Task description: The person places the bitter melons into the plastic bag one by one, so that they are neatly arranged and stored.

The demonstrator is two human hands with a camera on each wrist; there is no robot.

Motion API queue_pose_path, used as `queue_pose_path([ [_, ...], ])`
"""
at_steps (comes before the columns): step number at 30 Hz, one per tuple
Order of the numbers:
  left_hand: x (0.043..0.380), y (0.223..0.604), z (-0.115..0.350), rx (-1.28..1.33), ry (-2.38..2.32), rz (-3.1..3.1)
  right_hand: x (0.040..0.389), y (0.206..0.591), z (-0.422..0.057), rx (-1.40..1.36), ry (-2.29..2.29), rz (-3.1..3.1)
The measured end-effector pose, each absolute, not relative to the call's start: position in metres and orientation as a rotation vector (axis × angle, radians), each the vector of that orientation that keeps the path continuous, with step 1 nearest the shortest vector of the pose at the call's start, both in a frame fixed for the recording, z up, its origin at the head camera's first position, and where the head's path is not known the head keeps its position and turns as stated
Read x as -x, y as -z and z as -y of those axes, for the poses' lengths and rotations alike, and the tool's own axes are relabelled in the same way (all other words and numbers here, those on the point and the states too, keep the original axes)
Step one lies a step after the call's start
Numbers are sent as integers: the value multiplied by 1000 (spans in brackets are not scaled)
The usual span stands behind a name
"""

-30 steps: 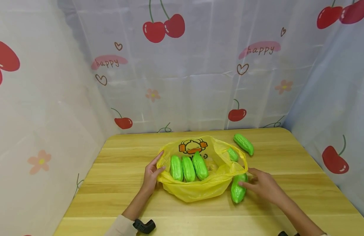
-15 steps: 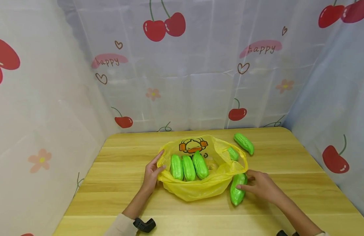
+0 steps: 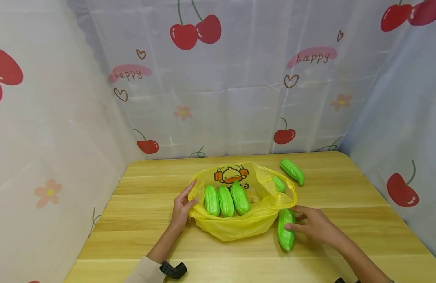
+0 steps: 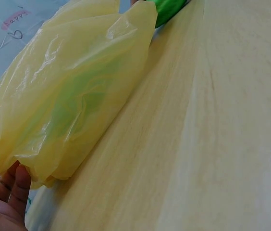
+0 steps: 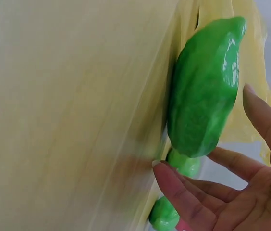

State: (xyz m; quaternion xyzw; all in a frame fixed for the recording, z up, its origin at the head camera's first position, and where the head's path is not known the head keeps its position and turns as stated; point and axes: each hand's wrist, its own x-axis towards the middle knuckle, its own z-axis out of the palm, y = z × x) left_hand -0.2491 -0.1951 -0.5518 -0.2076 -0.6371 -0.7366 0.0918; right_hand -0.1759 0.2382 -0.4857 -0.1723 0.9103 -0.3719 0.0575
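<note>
Right wrist: my right hand [image 5: 251, 202] spread beside green gourd [image 5: 205, 89], likely light, slick; grab mid-body. Left hand [image 3: 181, 209] pinches bag [image 3: 225, 230].

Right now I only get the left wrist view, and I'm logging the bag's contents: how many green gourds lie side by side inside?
Observer: Three green gourds lie side by side in the yellow bag.
Operator: Anything on the table beyond it, to the right?
Observer: Yes, a far gourd lies near the back edge.
Operator: And is the right hand spread or curled into a fist?
Observer: Spread, at the near gourd beside the bag; I can't tell how firmly it touches.
</note>
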Motion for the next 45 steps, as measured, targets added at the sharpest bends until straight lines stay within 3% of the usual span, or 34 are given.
queue_pose_path([
  [17,250,553,195,625,2152,1915,155,482,-225,485,1181,-2683],
  [45,250,553,196,635,2150,1914,155,481,-226,481,1145,-2618],
])
